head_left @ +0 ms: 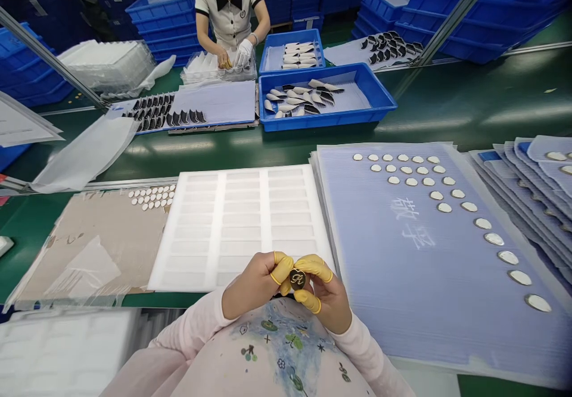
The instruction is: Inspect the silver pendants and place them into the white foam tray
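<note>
Carefully, the left hand (252, 287) and right hand (326, 298) pinched a black-and-gold badge (297, 278) at six o'clock; slick finger cots (313, 267) risked dropping it.

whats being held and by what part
A small dark metal charm, pinched at its edges by the left hand and right hand through yellow finger cots.
</note>
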`<state>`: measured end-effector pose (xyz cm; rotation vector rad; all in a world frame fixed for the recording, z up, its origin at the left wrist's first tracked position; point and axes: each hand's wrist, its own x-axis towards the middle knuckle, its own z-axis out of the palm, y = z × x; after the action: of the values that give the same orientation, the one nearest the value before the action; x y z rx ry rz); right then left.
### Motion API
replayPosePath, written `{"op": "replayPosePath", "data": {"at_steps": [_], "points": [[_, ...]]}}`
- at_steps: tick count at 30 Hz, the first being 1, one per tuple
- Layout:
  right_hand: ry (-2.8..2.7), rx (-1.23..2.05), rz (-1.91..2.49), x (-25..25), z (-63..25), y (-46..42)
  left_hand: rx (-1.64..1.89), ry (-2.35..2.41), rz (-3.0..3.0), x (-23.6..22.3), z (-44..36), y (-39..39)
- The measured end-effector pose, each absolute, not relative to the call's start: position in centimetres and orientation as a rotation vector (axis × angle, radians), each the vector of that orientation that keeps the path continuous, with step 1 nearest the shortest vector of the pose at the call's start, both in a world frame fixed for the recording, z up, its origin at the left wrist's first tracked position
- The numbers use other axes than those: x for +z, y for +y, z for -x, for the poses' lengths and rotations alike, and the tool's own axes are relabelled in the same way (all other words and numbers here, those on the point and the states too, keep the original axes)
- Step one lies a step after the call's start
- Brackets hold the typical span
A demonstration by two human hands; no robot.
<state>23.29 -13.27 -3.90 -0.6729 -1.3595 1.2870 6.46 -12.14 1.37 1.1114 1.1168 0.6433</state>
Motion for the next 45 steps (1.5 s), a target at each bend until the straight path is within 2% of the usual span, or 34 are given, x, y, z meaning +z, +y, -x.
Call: {"op": "replayPosePath", "data": {"at_steps": [23,29,40,45], "points": [[-1.37,1.261,0.73,-4.8,-23.1,-13.4,0.641,1.106,-1.079,1.0,-6.4,-12.2],[-1.318,1.189,0.768,-4.7,-23.6,-13.2,0.676,1.26,-1.278,0.1,-5.9,-11.4],[-1.272,1.142,0.864,-5.1,-24.8,-13.2,-0.12,1.232,-2.292,-5.8,-5.6,-13.1],[-1.264,1.147,0.847,-4.4,-24.5,-13.2,-0.201,1.186,-2.378,-5.9,-5.6,-13.0]]}}
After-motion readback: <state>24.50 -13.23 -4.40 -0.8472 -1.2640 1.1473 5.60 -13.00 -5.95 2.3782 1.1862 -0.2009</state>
